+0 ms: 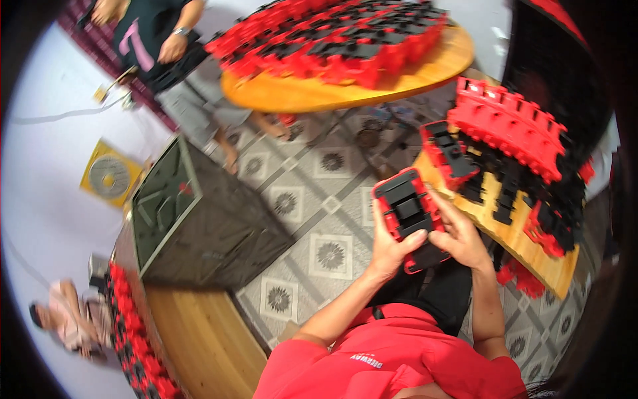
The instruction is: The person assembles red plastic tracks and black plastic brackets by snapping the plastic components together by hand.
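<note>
An oblong red plastic case with black panels point(407, 199) is held in front of my body, above the floor. My left hand point(391, 245) grips its left side, with the thumb resting on the black face. On the opposite side, my right hand point(463, 238) is closed round the lower right edge, its thumb near the other one. Both hands partly cover the lower end of the case. Just beyond my right hand, a similar red and black case point(449, 154) lies at the end of a wooden table.
That wooden table point(555, 274) carries stacked red shells point(508, 126) and loose black pieces point(508, 189). Many assembled cases point(332, 50) cover a rounded table point(279, 98) ahead. A dark crate point(219, 226) stands left, by a wooden surface point(199, 332). One person stands beyond it; another sits far left.
</note>
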{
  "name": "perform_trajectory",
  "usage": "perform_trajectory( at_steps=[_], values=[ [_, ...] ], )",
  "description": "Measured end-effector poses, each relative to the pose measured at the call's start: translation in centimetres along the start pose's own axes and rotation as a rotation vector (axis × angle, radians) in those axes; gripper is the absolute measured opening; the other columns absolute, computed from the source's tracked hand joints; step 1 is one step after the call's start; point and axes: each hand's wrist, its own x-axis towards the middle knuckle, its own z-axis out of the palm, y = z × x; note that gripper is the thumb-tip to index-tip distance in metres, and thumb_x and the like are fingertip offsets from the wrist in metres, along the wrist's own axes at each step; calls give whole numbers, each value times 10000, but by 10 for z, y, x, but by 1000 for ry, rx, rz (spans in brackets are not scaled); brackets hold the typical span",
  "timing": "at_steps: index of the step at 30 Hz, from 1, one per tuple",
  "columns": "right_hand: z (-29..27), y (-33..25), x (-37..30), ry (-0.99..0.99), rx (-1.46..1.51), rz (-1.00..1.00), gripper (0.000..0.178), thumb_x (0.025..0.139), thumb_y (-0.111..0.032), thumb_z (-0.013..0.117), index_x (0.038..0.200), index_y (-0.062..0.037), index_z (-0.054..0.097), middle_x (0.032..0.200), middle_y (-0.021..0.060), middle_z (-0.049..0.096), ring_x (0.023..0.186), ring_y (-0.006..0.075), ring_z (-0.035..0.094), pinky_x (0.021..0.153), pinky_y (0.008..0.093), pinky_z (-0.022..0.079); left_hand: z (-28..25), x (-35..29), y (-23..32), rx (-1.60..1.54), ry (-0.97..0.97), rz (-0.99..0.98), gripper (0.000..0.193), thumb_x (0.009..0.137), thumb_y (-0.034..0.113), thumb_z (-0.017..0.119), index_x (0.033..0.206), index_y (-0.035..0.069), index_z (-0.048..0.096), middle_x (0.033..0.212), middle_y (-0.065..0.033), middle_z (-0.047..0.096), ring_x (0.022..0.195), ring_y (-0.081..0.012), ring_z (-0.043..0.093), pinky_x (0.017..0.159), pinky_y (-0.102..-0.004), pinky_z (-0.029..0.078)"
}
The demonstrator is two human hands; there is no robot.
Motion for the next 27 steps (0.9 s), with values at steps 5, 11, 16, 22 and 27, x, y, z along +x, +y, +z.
perform_trajectory(
  at_steps=[5, 11, 16, 22, 27],
  values=[
    [4, 0, -4, -42, -21, -40, 782, 869, -161, 690, 1484, 32, 248, 1482, 164, 366, 1348, 215, 388, 1104, 354, 307, -6, -1, 6, -7, 161, 147, 1059, 734, 132, 806, 1491, 105, 66, 1339, -125, 408, 1201, -228, 480, 1018, -382, 416],
    [28, 14, -13, 100, -8, 26, 700, 809, -59, 720, 1423, 33, 397, 1309, 104, 554, 1163, 142, 530, 1006, 300, 406, -12, -5, 12, 178, 93, 313, 1148, 720, 135, 827, 1512, 93, -3, 1422, -155, 329, 1271, -248, 420, 1062, -382, 378],
    [33, 7, -21, 183, -330, -4, 841, 746, -193, 810, 1436, -12, 365, 1383, 159, 495, 1287, 244, 476, 1059, 357, 384, -15, -10, -9, 117, 360, 170, 951, 717, 2, 700, 1468, 101, 125, 1326, -131, 386, 1162, -242, 478, 968, -380, 452],
    [36, 12, -69, 370, -648, -224, 935, 639, -195, 851, 1440, -103, 376, 1404, 209, 313, 1284, 394, 409, 992, 434, 460, 17, -34, -27, 226, 194, 96, 711, 866, 66, 599, 1436, 143, 180, 1332, -149, 410, 1127, -249, 520, 869, -388, 527],
    [9, -9, -145, 814, -878, -293, 866, 623, -217, 849, 1370, -48, 444, 1339, 177, 402, 1207, 338, 471, 975, 391, 447, 42, -40, -57, 223, -299, 324, 1216, 704, 450, 835, 1517, 153, -19, 1486, -166, 276, 1193, -324, 518, 969, -437, 474]
  ],
)
